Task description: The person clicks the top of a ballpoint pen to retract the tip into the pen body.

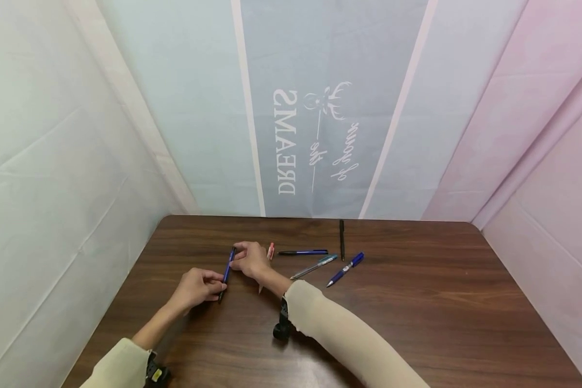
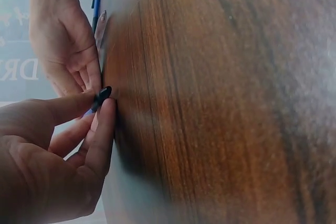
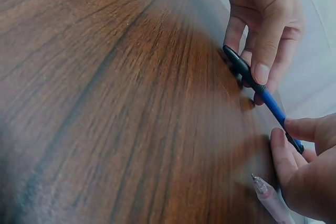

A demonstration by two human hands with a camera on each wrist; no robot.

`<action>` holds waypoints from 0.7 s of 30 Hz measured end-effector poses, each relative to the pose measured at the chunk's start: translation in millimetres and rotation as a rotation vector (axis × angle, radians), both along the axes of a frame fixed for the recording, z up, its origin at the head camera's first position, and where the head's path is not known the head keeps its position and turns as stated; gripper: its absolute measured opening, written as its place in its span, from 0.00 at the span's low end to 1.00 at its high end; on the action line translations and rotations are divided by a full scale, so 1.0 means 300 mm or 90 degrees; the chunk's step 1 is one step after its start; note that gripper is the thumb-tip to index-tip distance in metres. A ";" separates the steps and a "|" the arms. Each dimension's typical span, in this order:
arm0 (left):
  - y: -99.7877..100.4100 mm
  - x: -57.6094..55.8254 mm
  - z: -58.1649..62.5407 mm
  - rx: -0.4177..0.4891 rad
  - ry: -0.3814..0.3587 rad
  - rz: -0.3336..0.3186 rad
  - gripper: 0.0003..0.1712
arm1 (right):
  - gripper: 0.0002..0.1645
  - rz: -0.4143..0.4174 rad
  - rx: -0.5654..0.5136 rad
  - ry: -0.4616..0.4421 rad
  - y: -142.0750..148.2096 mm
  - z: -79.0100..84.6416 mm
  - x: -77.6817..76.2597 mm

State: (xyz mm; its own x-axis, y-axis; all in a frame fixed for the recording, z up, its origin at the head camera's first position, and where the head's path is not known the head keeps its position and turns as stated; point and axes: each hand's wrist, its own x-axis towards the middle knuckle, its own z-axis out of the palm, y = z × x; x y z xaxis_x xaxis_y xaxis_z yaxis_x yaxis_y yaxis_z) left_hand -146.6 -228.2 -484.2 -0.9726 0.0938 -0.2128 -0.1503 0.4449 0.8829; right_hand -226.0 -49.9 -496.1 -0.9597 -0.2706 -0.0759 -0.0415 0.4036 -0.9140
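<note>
A blue pen with black ends [image 1: 228, 268] lies slantwise between both hands at the left of the table. My left hand [image 1: 197, 290] pinches its near black end between thumb and fingers, seen closely in the left wrist view. With thumb and fingertips, my right hand [image 1: 252, 261] grips the far end; in the right wrist view both hands are on the blue barrel [image 3: 272, 106]. Just right of the right hand, a pen with a red cap end [image 1: 270, 251] is partly hidden under the wrist. Its clear pinkish tip [image 3: 261, 184] shows in the right wrist view.
Right of the hands lie a blue and black pen [image 1: 303, 253], a clear pen with a teal end [image 1: 315, 267], a black pen [image 1: 341, 240] and a thick blue pen [image 1: 345, 269]. The brown wooden table [image 1: 417, 302] meets a printed curtain [image 1: 315, 108] at its far edge.
</note>
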 end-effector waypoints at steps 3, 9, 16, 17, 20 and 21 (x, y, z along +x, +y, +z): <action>0.002 0.002 -0.003 -0.012 0.008 0.009 0.12 | 0.31 -0.001 0.008 0.004 -0.002 -0.005 0.002; 0.003 0.009 -0.003 -0.028 0.019 0.013 0.12 | 0.30 -0.011 0.023 0.029 -0.007 -0.005 0.006; 0.001 0.012 -0.003 -0.047 0.036 0.006 0.15 | 0.31 -0.015 0.070 0.052 -0.022 -0.001 0.007; 0.001 0.012 -0.003 -0.050 0.037 0.005 0.15 | 0.30 -0.015 0.074 0.055 -0.023 -0.001 0.007; 0.003 0.012 -0.003 -0.052 0.039 0.007 0.14 | 0.30 -0.014 0.091 0.070 -0.025 0.002 0.009; 0.004 0.012 -0.003 -0.052 0.039 0.008 0.14 | 0.29 -0.014 0.097 0.076 -0.025 0.002 0.009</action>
